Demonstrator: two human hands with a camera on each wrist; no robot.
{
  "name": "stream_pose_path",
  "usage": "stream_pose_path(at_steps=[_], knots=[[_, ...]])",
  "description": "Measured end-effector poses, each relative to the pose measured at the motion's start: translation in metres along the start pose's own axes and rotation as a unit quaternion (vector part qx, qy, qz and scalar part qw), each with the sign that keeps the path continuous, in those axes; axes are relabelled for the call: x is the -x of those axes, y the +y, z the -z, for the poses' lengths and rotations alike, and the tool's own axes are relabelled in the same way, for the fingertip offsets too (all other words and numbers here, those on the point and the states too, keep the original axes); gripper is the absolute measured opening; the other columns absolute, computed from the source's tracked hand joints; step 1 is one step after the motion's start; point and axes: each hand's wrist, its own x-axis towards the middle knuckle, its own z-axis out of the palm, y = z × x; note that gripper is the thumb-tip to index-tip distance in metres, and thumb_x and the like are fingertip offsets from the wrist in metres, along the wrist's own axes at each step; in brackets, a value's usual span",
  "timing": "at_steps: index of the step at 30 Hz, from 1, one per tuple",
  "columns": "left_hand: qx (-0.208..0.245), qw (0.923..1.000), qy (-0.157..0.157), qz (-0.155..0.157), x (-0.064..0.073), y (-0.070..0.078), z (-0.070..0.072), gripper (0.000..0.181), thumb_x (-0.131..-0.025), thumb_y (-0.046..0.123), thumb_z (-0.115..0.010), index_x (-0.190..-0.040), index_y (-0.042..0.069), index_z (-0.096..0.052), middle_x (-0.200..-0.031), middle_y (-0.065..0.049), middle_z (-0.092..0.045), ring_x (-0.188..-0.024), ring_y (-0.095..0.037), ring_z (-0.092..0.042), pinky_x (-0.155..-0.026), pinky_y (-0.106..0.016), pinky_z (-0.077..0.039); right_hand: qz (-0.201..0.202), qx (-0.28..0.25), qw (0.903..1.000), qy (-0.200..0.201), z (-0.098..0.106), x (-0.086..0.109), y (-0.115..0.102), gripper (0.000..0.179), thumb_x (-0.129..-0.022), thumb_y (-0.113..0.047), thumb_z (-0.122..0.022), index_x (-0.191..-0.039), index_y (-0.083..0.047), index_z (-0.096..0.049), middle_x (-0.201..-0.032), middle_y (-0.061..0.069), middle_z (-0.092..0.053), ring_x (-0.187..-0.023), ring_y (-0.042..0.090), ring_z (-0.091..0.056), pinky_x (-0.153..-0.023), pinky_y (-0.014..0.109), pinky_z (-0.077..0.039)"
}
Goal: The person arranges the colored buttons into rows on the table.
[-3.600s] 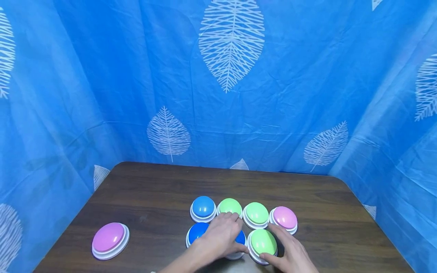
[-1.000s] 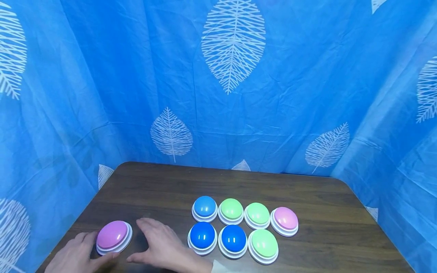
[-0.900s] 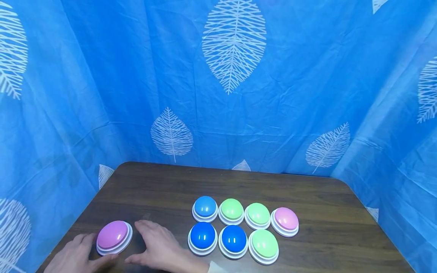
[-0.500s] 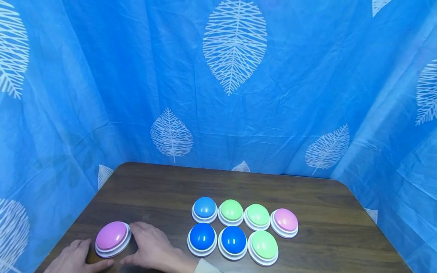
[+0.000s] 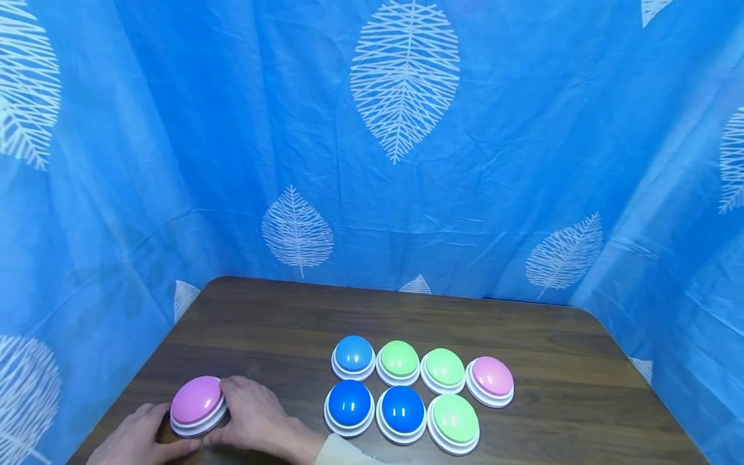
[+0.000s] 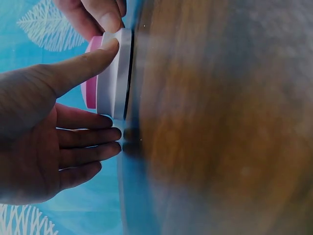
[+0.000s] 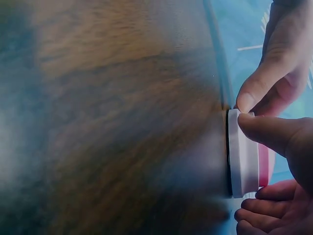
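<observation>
At the table's left front, a pink dome push button [image 5: 196,400] with a white round base sits between my two hands. My left hand [image 5: 135,434] holds its left side, fingertips at the rim and thumb along the front. My right hand [image 5: 252,413] grips the right side, fingers bent round the far edge. The thumb tips nearly meet at the front of the base. In the left wrist view, the left thumb [image 6: 90,63] lies over the white base [image 6: 113,93], with the other fingers fairly straight beyond. The right wrist view shows the right thumb [image 7: 269,129] against the base [image 7: 244,161].
Right of centre, push buttons stand in two close rows. The back row has a light blue [image 5: 354,353], two green [image 5: 399,358] and a pink one [image 5: 492,376]; the front has two dark blue [image 5: 349,403] and a green one [image 5: 456,418]. A blue leaf-print curtain [image 5: 314,129] surrounds the dark wooden table [image 5: 279,323].
Both hands have gone from the button rows to the lone pink button at the left. Over the last second they have closed in on its base from both sides.
</observation>
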Motion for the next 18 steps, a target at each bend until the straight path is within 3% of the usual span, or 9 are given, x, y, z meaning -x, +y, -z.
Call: stream_pose_path(at_steps=[9,18], knots=[[-0.016,0.9997,0.011,0.017,-0.0030,0.0002,-0.0015,0.088,-0.069,0.062,-0.068,-0.115,-0.012,-0.053,-0.094,-0.009,-0.058,-0.088,-0.031,-0.058,-0.071,-0.051,-0.047,-0.003,0.004,0.9997,0.024,-0.0050,-0.0057,0.0030,0.065,-0.067,-0.057,-0.074,-0.116,-0.018,-0.057,-0.114,-0.010,-0.057,-0.102,0.000,-0.052,-0.079,0.015,-0.043],[-0.025,0.9991,0.008,0.034,-0.0037,-0.0005,-0.0020,0.091,-0.068,0.066,-0.065,-0.113,-0.012,-0.052,-0.096,-0.016,-0.058,-0.094,-0.039,-0.055,-0.072,-0.054,-0.045,-0.011,0.024,0.9989,0.038,-0.0100,-0.0054,0.0000,0.061,-0.072,-0.060,-0.068,-0.116,-0.020,-0.057,-0.114,-0.010,-0.057,-0.101,0.000,-0.053,-0.079,0.016,-0.045]])
